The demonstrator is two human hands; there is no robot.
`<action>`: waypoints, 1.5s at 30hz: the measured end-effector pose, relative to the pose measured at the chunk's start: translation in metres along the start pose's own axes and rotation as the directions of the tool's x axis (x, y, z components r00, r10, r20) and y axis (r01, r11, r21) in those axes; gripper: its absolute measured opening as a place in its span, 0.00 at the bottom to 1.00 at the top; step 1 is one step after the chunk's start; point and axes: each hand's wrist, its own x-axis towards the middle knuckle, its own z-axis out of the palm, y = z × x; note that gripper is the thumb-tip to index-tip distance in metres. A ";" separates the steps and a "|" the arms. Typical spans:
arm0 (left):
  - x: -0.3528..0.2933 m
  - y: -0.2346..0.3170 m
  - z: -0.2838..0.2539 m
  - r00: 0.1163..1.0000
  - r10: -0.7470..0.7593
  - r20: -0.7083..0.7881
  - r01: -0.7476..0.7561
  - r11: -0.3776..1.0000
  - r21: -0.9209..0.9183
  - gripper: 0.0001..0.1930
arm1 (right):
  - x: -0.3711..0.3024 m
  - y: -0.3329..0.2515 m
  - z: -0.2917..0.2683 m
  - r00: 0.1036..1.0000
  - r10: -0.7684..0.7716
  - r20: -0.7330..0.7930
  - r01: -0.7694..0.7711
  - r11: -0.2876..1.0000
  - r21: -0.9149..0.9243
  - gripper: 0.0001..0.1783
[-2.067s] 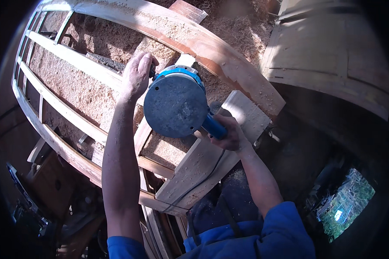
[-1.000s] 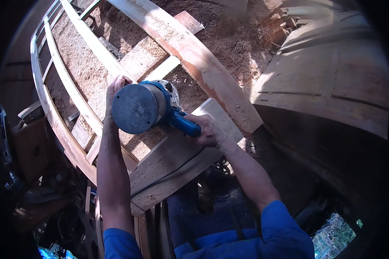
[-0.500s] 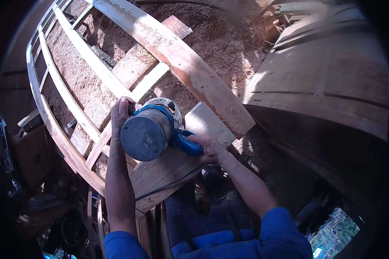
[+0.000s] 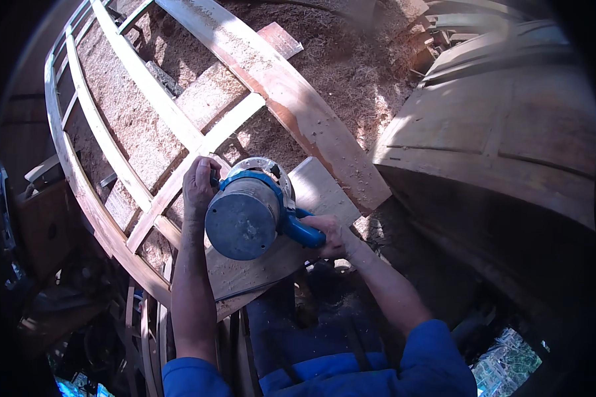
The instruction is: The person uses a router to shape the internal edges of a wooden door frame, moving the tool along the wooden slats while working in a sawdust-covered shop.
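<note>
Viewed from above, looking down past two bare forearms in blue sleeves (image 4: 437,360) rising from 6 o'clock.

Left hand (image 4: 199,186), just left of centre: fingers curled tight around the left grip of a router (image 4: 247,213), the grip itself hidden under the palm.

Right hand (image 4: 330,236), at 4 o'clock from the router: closed around a blue handle (image 4: 300,231) that juts from the tool's right side.

Router at the middle of the frame: round grey motor cap facing up, blue collar beneath it, a pale metal base showing at its 12 o'clock edge. Seated on a wide pale board (image 4: 271,255) running from 7 o'clock up to 2 o'clock. A thin dark cord (image 4: 258,286) lying across the board at 6 o'clock from the tool.

Around the board, a curved wooden frame (image 4: 99,212): long bent rails sweeping from 7 o'clock up to 11 o'clock, joined by short cross slats (image 4: 208,142). A broad curved plank (image 4: 291,99) running from 12 o'clock down to 3 o'clock of the router, its lower end close beside the board; touching or not, cannot tell.

Under and between the rails, sawdust (image 4: 122,126) thick on the ground, with coarser shavings toward 1 o'clock.

Farther out at 2 to 3 o'clock, a large rounded wooden panel (image 4: 496,139), sunlit on top and dark down its side.

At 8 o'clock, dim clutter in shadow, too dark to make out.
</note>
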 end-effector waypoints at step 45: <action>0.055 0.001 -0.044 0.993 0.056 -0.107 -0.067 0.993 -0.099 0.19 | 0.078 -0.015 -0.001 0.996 0.073 0.049 -0.070 0.995 -0.075 0.33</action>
